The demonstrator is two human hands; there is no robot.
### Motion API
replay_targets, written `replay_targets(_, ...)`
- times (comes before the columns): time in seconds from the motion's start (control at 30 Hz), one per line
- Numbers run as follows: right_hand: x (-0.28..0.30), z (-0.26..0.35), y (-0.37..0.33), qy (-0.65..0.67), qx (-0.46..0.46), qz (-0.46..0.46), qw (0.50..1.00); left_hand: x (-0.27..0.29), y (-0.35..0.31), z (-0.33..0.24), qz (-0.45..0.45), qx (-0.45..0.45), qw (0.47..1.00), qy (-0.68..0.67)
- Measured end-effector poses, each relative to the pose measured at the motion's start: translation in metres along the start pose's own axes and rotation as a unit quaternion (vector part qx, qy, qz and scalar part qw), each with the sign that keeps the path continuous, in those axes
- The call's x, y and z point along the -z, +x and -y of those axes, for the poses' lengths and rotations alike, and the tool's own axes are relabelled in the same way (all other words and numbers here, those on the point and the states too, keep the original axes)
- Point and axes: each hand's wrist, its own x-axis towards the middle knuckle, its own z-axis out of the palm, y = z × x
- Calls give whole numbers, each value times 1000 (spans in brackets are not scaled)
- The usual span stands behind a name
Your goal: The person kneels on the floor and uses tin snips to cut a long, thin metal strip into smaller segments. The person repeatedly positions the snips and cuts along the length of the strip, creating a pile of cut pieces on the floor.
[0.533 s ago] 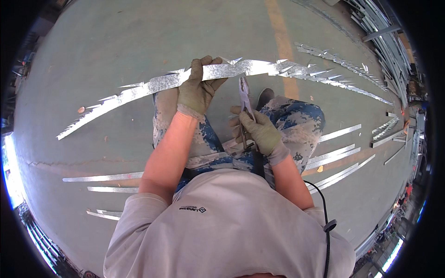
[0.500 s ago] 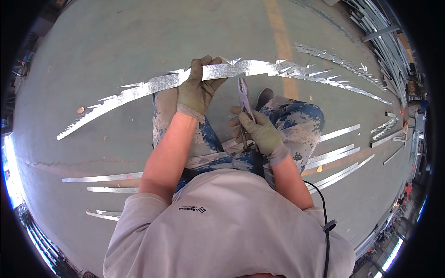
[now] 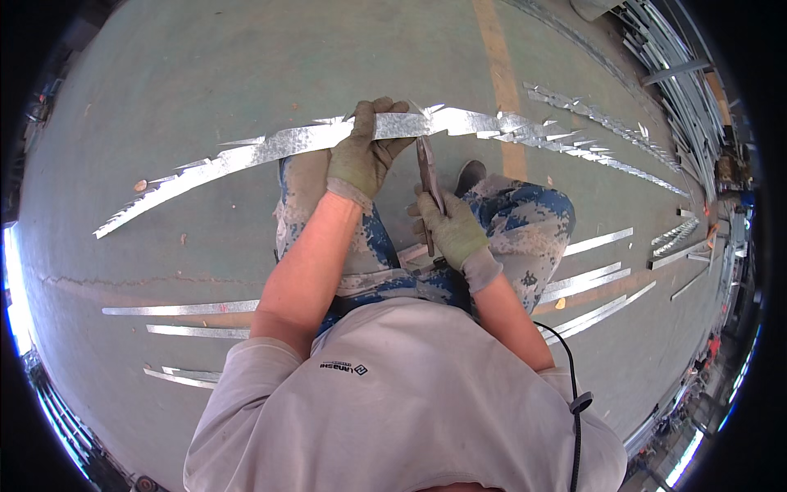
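A long strip of shiny sheet metal [image 3: 303, 141], with pointed tabs bent out along its edges, stretches across in front of me. My gloved left hand [image 3: 366, 152] grips it near the middle, thumb over the face and fingers behind. In my gloved right hand [image 3: 452, 225] is a pair of pliers [image 3: 428, 168], its fingers wrapped around the handles. The jaws point away from me and meet the strip's near edge, just right of my left hand. Whether they are clamped on the metal I cannot make out.
Another spiked metal strip [image 3: 602, 119] lies on the floor at the far right. Flat metal strips [image 3: 180, 310] rest to my left, and more strips [image 3: 584, 283] to my right. Long metal profiles [image 3: 676, 98] are piled along the right edge. My bent knees flank the work.
My left hand has moved slightly right along with the strip. The pliers have turned and risen a little, so their jaws now reach the strip's near edge.
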Motion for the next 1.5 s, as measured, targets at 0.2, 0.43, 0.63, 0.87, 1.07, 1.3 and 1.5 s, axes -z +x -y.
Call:
replay_targets(0.2,1,6,5,-26,7,-6,1000,1,0,-1,7,-2,1000,-2)
replay_targets(0.43,-1,-7,11,-43,16,-26,999,2,1,1,13,-3,1000,-7)
replay_targets(0.63,-2,-9,14,-28,16,-27,999,1,1,0,9,1,1000,0)
replay_targets(0.87,-6,-9,15,-53,23,-64,996,5,2,1,15,0,1000,10)
replay_targets(1.07,-4,-2,14,30,-21,-46,998,3,3,1,9,6,1000,7)
replay_targets(1.3,16,11,1,219,-69,67,971,-5,-1,0,6,14,1000,8)
replay_targets(1.5,27,-2,5,408,-67,207,887,-8,-5,-2,26,26,999,5)
